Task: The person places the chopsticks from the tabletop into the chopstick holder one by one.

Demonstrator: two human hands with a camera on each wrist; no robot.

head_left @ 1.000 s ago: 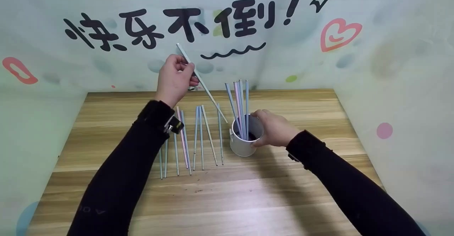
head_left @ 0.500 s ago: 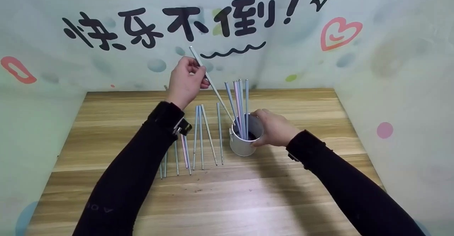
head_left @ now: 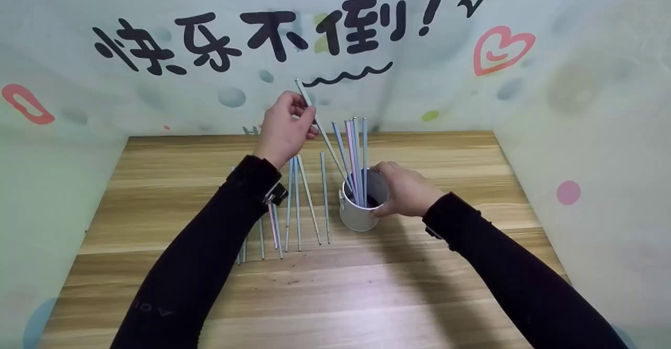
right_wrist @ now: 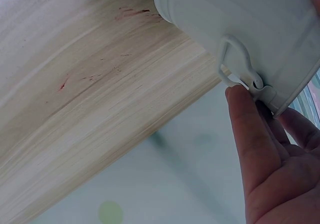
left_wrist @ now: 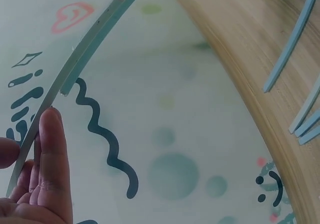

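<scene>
In the head view my left hand (head_left: 288, 126) pinches a pale chopstick (head_left: 326, 140) near its upper end. It slants down to the right, its lower end inside the mouth of a white metal pail (head_left: 359, 220). Several blue and pink chopsticks (head_left: 365, 150) stand in the pail. My right hand (head_left: 409, 189) grips the pail's right side at the rim. Up close in the right wrist view, those fingers lie by the wire side handle (right_wrist: 240, 54). The left wrist view has thumb and fingers on the held chopstick (left_wrist: 44, 104).
Left of the pail, several more chopsticks (head_left: 309, 199) lie in a row on the wooden table (head_left: 325, 302), some partly hidden by my left arm. A printed backdrop (head_left: 430, 92) rises behind the table's back edge.
My left hand has moved right and somewhat down with the chopstick, whose lower end went from left of the pail into its mouth. The right hand and pail stay put.
</scene>
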